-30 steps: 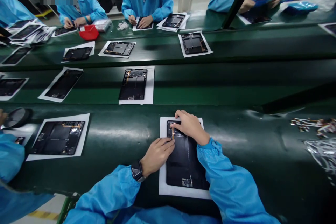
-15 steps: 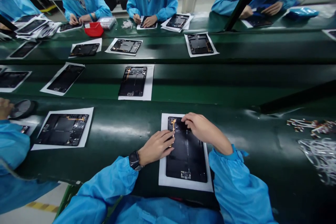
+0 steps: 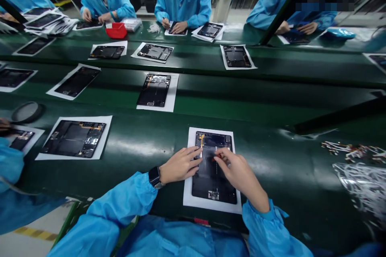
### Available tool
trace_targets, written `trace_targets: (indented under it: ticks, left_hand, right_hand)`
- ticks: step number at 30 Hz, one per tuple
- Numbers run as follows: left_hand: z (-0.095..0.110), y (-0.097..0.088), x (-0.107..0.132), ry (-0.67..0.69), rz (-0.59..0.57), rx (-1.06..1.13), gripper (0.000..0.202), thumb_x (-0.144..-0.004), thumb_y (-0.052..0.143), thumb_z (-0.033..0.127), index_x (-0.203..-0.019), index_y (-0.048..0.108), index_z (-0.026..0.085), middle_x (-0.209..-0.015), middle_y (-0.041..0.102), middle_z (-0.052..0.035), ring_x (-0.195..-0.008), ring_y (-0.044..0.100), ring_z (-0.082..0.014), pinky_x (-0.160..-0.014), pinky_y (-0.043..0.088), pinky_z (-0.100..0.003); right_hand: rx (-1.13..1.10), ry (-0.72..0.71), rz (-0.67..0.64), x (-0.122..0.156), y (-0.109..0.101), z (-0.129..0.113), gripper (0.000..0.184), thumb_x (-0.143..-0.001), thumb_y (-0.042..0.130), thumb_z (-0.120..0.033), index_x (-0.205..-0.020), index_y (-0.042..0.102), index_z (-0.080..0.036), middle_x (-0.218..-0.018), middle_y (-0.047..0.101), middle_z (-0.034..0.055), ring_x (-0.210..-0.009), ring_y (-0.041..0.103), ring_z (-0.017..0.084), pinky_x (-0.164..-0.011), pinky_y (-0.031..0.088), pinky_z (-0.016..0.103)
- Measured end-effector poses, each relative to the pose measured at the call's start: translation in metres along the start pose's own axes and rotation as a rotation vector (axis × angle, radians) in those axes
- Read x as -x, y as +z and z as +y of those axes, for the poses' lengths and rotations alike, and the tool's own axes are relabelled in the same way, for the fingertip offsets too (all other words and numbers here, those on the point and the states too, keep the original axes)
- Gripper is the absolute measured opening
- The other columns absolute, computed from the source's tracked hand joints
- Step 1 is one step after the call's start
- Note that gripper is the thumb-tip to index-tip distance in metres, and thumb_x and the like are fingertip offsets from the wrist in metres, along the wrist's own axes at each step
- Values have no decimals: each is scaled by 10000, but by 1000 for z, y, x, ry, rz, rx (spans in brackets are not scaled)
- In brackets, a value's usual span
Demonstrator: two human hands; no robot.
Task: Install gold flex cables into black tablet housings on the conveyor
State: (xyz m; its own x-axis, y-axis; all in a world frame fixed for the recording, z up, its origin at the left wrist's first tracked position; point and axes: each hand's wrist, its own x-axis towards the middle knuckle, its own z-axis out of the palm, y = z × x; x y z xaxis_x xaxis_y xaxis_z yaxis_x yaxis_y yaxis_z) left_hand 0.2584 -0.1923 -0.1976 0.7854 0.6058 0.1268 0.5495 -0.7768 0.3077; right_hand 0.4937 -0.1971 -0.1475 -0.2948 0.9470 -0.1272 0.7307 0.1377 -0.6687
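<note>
A black tablet back panel (image 3: 212, 180) lies on a white paper sheet (image 3: 212, 205), with an orange flex cable (image 3: 201, 140) near its upper left corner. My left hand (image 3: 181, 164), wearing a black wristwatch (image 3: 155, 176), rests with its fingertips on the panel's left edge, beside the cable. My right hand (image 3: 239, 174) lies over the panel's middle, its fingertips pinched together next to a tiny red bit (image 3: 214, 159). The fingers hide whether that bit is held. Blue sleeves cover both my forearms.
Several more panels on paper sheets (image 3: 75, 136) lie along the dark green conveyor belts (image 3: 271, 160). Loose flex cables (image 3: 352, 151) and a clear plastic bag (image 3: 364, 188) lie to the right. Co-workers in blue work across the belts, with a red tray (image 3: 116, 30) among them.
My right hand has moved from the panel's upper edge down toward its middle, and its fingers have drawn together. My left hand stays at the left edge. The whole view has shifted slightly.
</note>
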Motion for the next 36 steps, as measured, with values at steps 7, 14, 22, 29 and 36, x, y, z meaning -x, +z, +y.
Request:
trace_targets:
  ticks: [7,14,22,29,36]
  left_hand:
    - [-5,0,4,14,84,146,311,-936,520,282,-1223,578,177,-1452,450,-132,-1375,376,-291,-1020,440,-452]
    - [-19,0,10,-157,356,373,234,-898,528,176,-1122,596,178,-1313,576,-93,-1282,486,-216,-1065,417,-404]
    - [-20,1,11,-123,264,347,340,-890,573,252,-1217,541,168,-1365,509,-133,-1350,401,-260,-1110,375,-448]
    - [-20,7,12,-104,166,273,623,-848,670,364,-1354,406,115,-1461,387,-208,-1416,292,-323,-1146,311,-490]
    - [-20,8,12,-108,163,277,616,-862,656,359,-1364,384,127,-1466,380,-209,-1423,282,-317,-1147,306,-484]
  right_hand:
    - [209,-68,12,3,28,-10,94,-965,469,-225,-982,561,-222,-873,703,19,-747,671,203,-625,412,279]
    - [435,-153,-12,-3,47,-23,72,-957,498,-172,-954,564,-200,-820,703,25,-685,666,189,-556,351,264]
    - [430,-224,56,-1,60,-23,144,-976,446,-179,-923,580,-189,-817,694,43,-691,663,192,-579,389,265]
    - [250,-175,123,3,61,-13,154,-986,447,-223,-996,598,-194,-879,717,48,-738,687,183,-644,475,259]
    - [351,-275,105,2,64,-20,203,-964,417,-127,-1022,609,-162,-905,698,88,-801,676,208,-697,508,294]
